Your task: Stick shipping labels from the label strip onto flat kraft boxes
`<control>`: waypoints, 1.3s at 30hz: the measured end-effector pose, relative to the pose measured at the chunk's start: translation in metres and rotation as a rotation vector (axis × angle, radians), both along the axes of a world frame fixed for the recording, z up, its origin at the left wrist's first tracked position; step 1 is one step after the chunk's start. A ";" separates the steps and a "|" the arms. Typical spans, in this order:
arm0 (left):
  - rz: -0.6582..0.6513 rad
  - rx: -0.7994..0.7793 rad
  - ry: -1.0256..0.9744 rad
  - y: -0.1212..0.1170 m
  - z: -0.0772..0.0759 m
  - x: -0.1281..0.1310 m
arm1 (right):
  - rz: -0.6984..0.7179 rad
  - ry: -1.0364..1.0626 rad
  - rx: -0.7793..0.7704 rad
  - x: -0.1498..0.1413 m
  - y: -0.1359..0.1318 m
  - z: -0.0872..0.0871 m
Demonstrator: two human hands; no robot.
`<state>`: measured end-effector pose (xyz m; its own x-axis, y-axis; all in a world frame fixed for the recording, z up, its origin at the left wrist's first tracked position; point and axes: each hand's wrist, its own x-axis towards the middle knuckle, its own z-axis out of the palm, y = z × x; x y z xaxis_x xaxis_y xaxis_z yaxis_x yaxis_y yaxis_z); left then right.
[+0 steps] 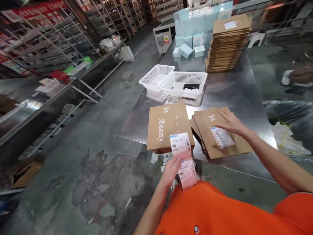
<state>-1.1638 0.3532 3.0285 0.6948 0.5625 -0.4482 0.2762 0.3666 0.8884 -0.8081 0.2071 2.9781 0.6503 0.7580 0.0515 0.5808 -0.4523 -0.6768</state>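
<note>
My left hand (pixel 171 170) pinches a strip of shipping labels (pixel 181 145) near its middle. One label of the strip lies over the near edge of a stack of brown cardboard mailers (pixel 162 125) marked "beauty", and the rest hangs down towards my orange shirt. To the right, my right hand (pixel 230 122) rests with fingers stretched out on another flat brown mailer (pixel 207 130). A white shipping label (pixel 222 137) sits on that mailer, just below my right fingers. More mailers lie under it, fanned out on the left side.
Two white perforated baskets (pixel 187 77) stand behind the mailers on the metal table (pixel 137 120); the right one holds a black item (pixel 191 86). Farther back are a tall stack of flat cardboard (pixel 223 45) and several light-blue boxes (pixel 193 24). A long bench (pixel 73 78) runs along the left.
</note>
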 end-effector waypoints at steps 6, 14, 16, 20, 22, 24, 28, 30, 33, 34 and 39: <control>-0.088 0.083 0.085 0.001 -0.003 -0.009 | 0.727 0.591 0.183 -0.128 0.101 0.074; 0.403 0.371 -0.060 0.025 0.028 -0.001 | 0.682 0.557 0.167 -0.184 0.113 0.062; 0.443 0.388 -0.042 0.031 0.022 0.009 | 0.641 0.430 0.198 -0.184 0.115 0.060; 0.480 0.291 -0.063 0.042 -0.008 0.015 | 0.621 0.192 0.248 -0.172 0.138 0.051; 0.473 0.178 -0.086 0.047 -0.025 0.010 | 0.527 0.122 0.258 -0.160 0.159 0.044; 0.415 0.027 -0.089 0.047 -0.040 0.001 | 0.375 0.019 0.227 -0.148 0.184 0.038; 0.322 -0.127 0.035 0.034 -0.058 -0.036 | 0.275 -0.305 -0.002 -0.133 0.216 0.032; 0.339 -0.118 0.092 0.026 -0.061 -0.059 | 0.238 -0.407 -0.076 -0.130 0.220 0.032; 0.478 -0.101 0.096 0.023 -0.056 -0.085 | 0.239 -0.446 -0.046 -0.130 0.225 0.033; 0.557 -0.078 0.076 0.028 -0.053 -0.089 | 0.324 -0.446 -0.029 -0.130 0.228 0.032; 0.717 0.198 0.079 0.078 -0.030 -0.073 | 0.580 -0.508 -0.089 -0.161 0.236 0.015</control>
<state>-1.2370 0.4313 2.9989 0.0969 0.9409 -0.3245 0.0949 0.3158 0.9441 -0.9687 0.4436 2.9927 0.0615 0.9852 0.1600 0.9707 -0.0217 -0.2394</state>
